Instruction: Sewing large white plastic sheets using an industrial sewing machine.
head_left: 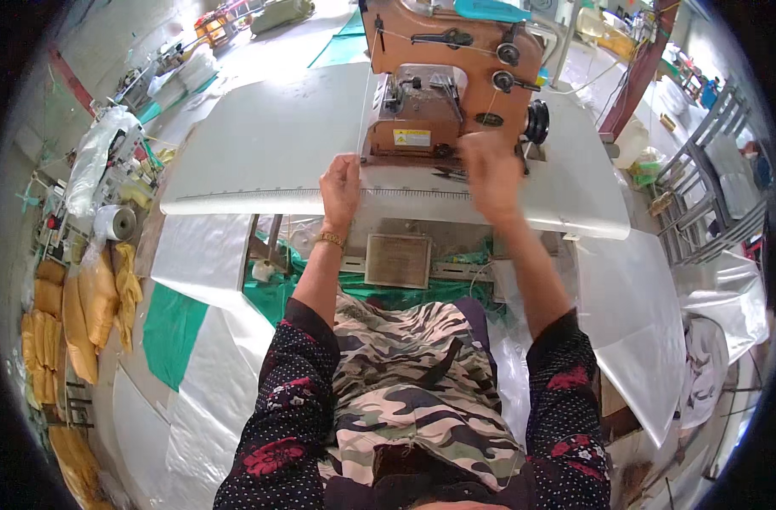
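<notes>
A brown sewing machine (456, 42) stands at the far side of a white worktable (260, 140). My left hand (341, 181) is closed, fingertips pinched together, just left of the machine's lower front housing (415, 119). A thin pale thread (366, 110) runs down the machine's left side toward those fingertips; whether they grip it I cannot tell. My right hand (492, 174) is raised in front of the machine's right part, left of the black handwheel (537, 121). Motion smears its fingers. Between the hands, dark snips (450, 173) lie on the table by the machine's base.
A ruler strip (260, 195) follows the table's near edge. Below it hangs a framed panel (397, 260) amid green sheeting. Yellow bundles (97, 302) and a white roll (116, 223) are at the left. White sheets (630, 323) drape at the right, near a metal rack (719, 178).
</notes>
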### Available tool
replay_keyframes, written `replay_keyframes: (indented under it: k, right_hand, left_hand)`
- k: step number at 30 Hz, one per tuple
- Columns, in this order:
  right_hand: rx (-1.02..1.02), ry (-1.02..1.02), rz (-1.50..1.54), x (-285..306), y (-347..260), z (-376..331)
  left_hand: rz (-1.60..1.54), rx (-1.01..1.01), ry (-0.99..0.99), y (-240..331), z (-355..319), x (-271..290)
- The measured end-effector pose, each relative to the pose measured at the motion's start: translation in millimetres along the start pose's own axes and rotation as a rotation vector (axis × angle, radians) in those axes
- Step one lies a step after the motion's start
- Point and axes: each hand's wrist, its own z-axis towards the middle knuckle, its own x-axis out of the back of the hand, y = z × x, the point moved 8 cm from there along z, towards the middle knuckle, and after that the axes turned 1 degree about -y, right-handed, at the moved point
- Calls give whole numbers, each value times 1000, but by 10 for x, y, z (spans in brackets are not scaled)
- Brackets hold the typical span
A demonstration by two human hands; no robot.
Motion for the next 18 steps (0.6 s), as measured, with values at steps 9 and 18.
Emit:
replay_keyframes:
  k: [9, 18]
  right_hand:
    - [-670, -266, 1450, -901, -724, 155]
    - [-554, -77, 1097, -231, -667, -357]
  left_hand:
    - [-221, -41, -14, 622, -380, -155]
    - [189, -518, -135, 1908, -419, 57]
